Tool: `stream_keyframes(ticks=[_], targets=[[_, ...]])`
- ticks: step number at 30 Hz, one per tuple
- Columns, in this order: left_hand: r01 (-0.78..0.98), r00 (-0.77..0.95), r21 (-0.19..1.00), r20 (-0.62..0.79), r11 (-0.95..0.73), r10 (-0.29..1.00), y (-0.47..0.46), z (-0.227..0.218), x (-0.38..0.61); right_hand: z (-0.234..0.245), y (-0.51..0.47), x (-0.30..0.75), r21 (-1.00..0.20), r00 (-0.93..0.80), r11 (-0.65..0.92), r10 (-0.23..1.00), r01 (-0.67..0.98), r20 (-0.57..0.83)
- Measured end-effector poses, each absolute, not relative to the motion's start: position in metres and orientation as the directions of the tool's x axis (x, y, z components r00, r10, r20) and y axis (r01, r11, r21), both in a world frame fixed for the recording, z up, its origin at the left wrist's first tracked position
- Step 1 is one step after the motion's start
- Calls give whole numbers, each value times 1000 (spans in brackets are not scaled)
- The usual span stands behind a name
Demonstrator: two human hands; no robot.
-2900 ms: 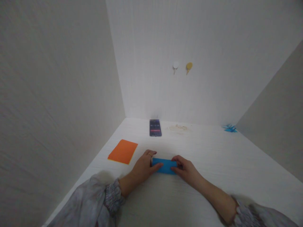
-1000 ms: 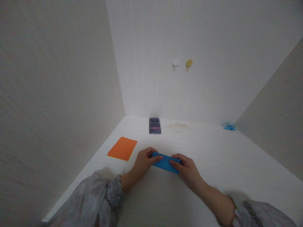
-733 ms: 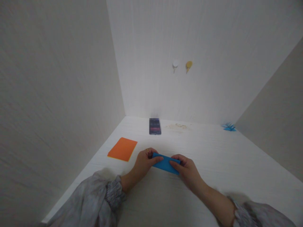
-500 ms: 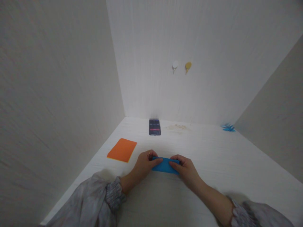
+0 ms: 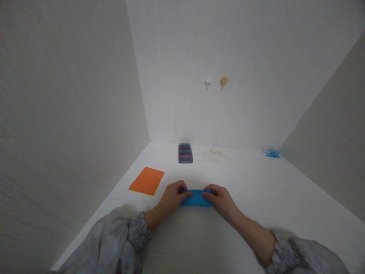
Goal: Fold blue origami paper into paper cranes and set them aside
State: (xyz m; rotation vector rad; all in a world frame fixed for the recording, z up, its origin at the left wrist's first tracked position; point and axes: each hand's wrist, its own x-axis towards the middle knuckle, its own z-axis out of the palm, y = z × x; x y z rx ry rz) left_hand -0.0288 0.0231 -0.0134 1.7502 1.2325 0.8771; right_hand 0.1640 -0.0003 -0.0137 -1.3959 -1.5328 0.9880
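A folded strip of blue paper [image 5: 196, 198] spans the gap between my two hands, low in the middle of the head view. At its left end, my left hand [image 5: 177, 193] pinches the upper edge between thumb and fingers; a ring shows on one finger. My right hand [image 5: 219, 196] grips the right end the same way, thumb in front. The strip's long sides run nearly level. Its far side is hidden, and I cannot tell whether it touches the table.
Orange paper [image 5: 147, 180] lies flat on the white table [image 5: 245, 182] to the left. A pixelated dark object [image 5: 185, 153] stands by the back wall. A blue folded paper piece [image 5: 273, 153] is in the far right corner. A white hook [image 5: 208, 80] and a yellow hook [image 5: 224, 80] hang on the wall.
The blue paper has shifted slightly left with both hands, and its lower edge has turned from slanting to nearly level. The view has also shifted a little.
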Motion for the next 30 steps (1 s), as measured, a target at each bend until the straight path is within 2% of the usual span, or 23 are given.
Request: stream_keyframes(ticks=[5, 14, 22, 30], targets=[[400, 285, 893, 92, -205, 954, 24, -16, -30, -15, 1, 165, -945, 17, 47, 998, 323, 55], [267, 257, 950, 90, -160, 962, 24, -17, -28, -13, -2, 165, -993, 64, 69, 995, 92, 75], [109, 257, 989, 67, -98, 964, 19, -8, -24, -2, -9, 164, -991, 88, 117, 989, 61, 123], [76, 262, 993, 68, -91, 963, 19, -8, -23, 2, -10, 161, -993, 121, 109, 986, 41, 114]])
